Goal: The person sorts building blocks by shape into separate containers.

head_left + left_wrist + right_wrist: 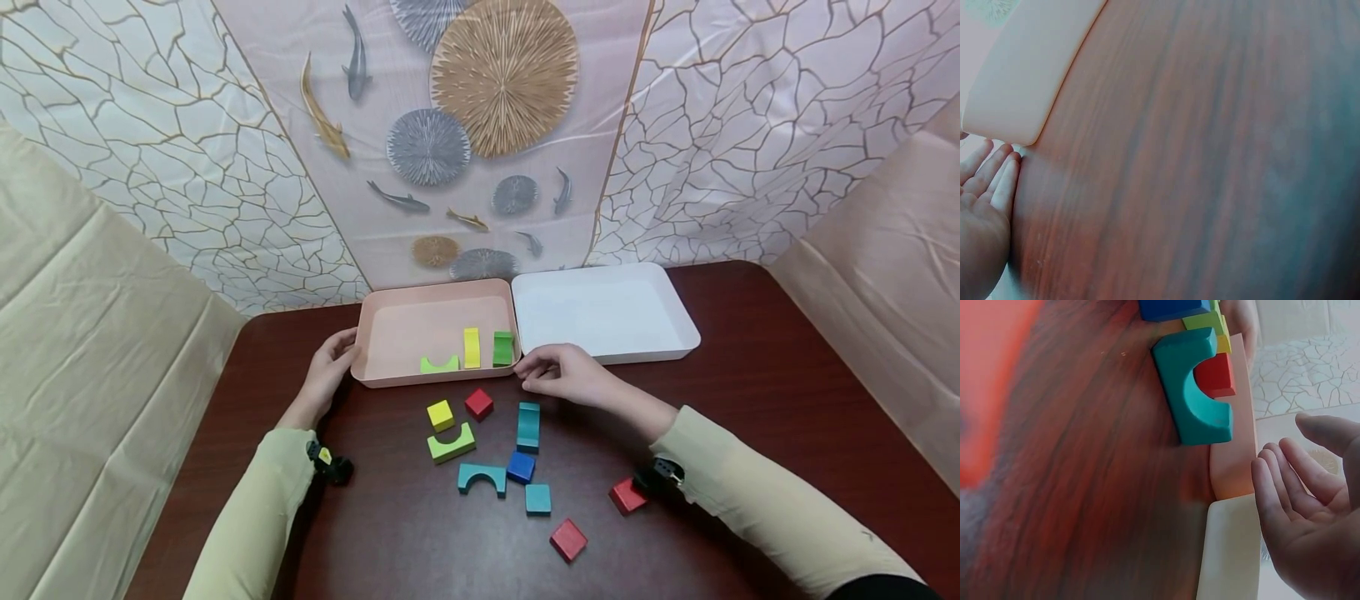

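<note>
My left hand [327,372] is at the left end of the pink tray [405,312], touching its edge, and in the left wrist view its fingers look fairly straight beside the tray corner. My right hand [566,372] hovers at the tray's front right corner with nothing in its grasp; the right wrist view shows its thumb apart from loosely bent fingers. Inside the pink tray are a light green arch block [440,365], a yellow block [471,347] and a green block [503,348]. Whether the right fingertips touch the tray is hard to tell.
A white tray [600,308] stands right of the pink one. Before them lie a yellow cube [440,415], red cube [479,404], light green arch [452,444], teal arches [528,427], a blue cube [521,467], a teal block [537,499] and red blocks [568,540] near my right forearm.
</note>
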`<action>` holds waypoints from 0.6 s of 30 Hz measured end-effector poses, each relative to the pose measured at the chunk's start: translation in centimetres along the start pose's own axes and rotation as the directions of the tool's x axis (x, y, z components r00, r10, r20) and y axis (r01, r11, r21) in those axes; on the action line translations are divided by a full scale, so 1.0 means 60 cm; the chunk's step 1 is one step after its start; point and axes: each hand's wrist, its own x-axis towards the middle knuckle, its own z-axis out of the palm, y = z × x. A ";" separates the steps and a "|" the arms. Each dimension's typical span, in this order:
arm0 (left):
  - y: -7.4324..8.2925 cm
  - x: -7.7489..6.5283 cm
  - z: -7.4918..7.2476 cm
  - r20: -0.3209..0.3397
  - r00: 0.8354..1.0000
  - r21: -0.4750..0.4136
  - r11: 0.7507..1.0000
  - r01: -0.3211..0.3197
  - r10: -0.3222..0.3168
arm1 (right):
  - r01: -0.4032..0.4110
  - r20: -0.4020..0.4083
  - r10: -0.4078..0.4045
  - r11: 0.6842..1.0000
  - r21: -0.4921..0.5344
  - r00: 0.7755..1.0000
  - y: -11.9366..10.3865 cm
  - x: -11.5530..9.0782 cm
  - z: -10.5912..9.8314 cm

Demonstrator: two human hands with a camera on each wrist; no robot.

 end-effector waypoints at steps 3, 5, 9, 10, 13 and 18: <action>-0.004 0.003 0.000 -0.003 1.000 -0.006 1.000 0.008 -0.008 | -0.007 0.019 0.007 1.000 0.015 1.000 0.007 -0.005 -0.002; -0.005 0.006 -0.001 -0.004 1.000 -0.011 1.000 0.016 -0.016 | -0.011 0.031 0.010 1.000 0.022 0.999 0.013 -0.007 -0.002; -0.004 0.007 -0.001 -0.002 1.000 -0.013 1.000 0.022 -0.022 | -0.003 0.056 0.001 0.999 0.037 0.998 0.024 -0.012 -0.004; -0.003 0.006 -0.001 -0.001 1.000 -0.011 1.000 0.025 -0.025 | -0.005 0.064 0.002 0.999 0.040 0.998 0.026 -0.013 -0.004; 0.000 0.006 0.000 0.001 0.999 -0.006 0.999 0.034 -0.034 | -0.019 0.091 0.014 0.999 0.049 0.996 0.029 -0.018 -0.006; -0.001 0.007 -0.001 -0.001 0.999 -0.009 0.999 0.041 -0.041 | -0.026 0.133 0.018 0.998 0.061 0.991 0.038 -0.023 -0.007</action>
